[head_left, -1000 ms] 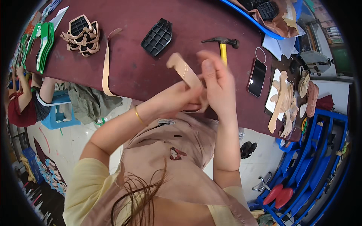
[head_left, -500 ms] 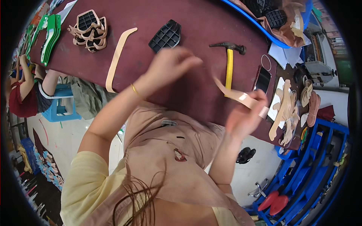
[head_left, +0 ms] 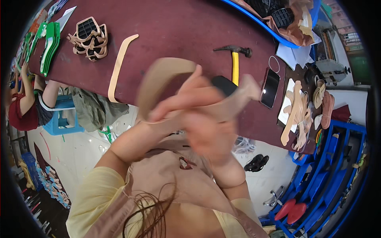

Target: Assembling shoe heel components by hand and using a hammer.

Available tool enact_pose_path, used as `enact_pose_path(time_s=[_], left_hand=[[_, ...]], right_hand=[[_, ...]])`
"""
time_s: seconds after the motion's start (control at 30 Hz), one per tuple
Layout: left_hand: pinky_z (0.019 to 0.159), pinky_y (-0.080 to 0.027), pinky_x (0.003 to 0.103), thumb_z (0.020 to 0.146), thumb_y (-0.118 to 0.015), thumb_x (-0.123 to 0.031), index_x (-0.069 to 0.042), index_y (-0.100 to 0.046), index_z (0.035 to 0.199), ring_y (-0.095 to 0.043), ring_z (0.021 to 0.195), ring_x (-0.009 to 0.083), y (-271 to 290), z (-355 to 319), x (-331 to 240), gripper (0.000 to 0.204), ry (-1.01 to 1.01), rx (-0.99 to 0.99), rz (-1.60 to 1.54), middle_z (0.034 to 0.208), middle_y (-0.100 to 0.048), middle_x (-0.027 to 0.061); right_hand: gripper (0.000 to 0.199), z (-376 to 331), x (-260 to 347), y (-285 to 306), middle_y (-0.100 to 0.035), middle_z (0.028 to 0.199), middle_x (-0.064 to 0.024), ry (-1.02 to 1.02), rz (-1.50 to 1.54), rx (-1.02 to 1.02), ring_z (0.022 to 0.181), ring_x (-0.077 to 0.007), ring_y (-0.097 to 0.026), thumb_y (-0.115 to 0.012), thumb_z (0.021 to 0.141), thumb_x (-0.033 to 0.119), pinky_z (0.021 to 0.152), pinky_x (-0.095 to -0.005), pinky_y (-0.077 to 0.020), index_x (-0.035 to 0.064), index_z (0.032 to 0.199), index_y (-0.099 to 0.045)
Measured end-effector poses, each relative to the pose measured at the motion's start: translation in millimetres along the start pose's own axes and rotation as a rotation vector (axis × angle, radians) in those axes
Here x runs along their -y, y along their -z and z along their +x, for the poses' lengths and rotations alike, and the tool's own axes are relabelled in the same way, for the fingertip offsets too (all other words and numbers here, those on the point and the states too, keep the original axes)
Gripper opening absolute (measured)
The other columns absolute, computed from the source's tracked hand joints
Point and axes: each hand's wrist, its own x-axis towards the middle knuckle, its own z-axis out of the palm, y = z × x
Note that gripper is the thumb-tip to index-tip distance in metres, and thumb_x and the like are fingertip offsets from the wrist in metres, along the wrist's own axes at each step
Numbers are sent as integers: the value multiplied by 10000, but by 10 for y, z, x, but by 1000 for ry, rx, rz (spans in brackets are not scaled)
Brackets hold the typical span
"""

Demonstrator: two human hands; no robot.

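My left hand (head_left: 202, 96) and my right hand (head_left: 212, 137) overlap in front of me, both blurred. Between them is a long beige strip (head_left: 168, 67), which loops out on the left and runs across to a raised end on the right. A smooth black face of a sole piece (head_left: 224, 85) shows just behind the fingers; most of it is hidden. My left fingers look closed around this piece and the strip. Lower down, my right hand seems to pinch the strip, though its fingertips are smeared. Another beige strip (head_left: 120, 67) lies flat on the table, left of my hands.
A yellow-handled hammer (head_left: 235, 65) and a phone (head_left: 270, 88) lie to the right on the maroon table (head_left: 174, 23). Beige-edged black sole pieces (head_left: 92, 39) are stacked at left, near green templates (head_left: 50, 49). A blue tray (head_left: 274, 33) and beige straps (head_left: 295, 111) sit at right.
The black gridded piece has left the table and is now between my hands. My left hand has moved down and my right hand left, bringing the beige strip with it.
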Motion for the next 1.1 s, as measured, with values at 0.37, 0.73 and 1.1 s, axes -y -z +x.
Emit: enact_pose_path(time_s=[0.37, 0.73, 1.1], left_hand=[[763, -543, 379, 888, -526, -153, -71, -432, 1242, -628, 882, 222, -296, -78, 76, 376, -137, -303, 129, 1057, -580, 112], [762, -550, 329, 911, -523, -145, -18, -432, 1207, -628, 887, 189, -282, -172, 84, 335, -154, -338, 217, 1051, -573, 103], [746, -531, 319, 912, -517, -114, -30, -411, 1176, -611, 890, 184, -259, -167, 145, 297, -176, -373, 121, 1034, -554, 103]], right_hand=[[127, -860, -340, -48, -582, 950, -80, -272, -90, -774, 789, -122, -560, -679, 822, 12, 711, -256, -466, -6, 932, -616], [191, -867, -375, 139, -525, 971, -104, -71, -519, -778, 751, -139, -567, -708, 777, -28, 660, -247, -478, 18, 875, -551], [189, -744, -361, 102, -520, 964, -119, -74, -385, -819, 688, -131, -594, -661, 804, -61, 599, -225, -539, -8, 909, -512]])
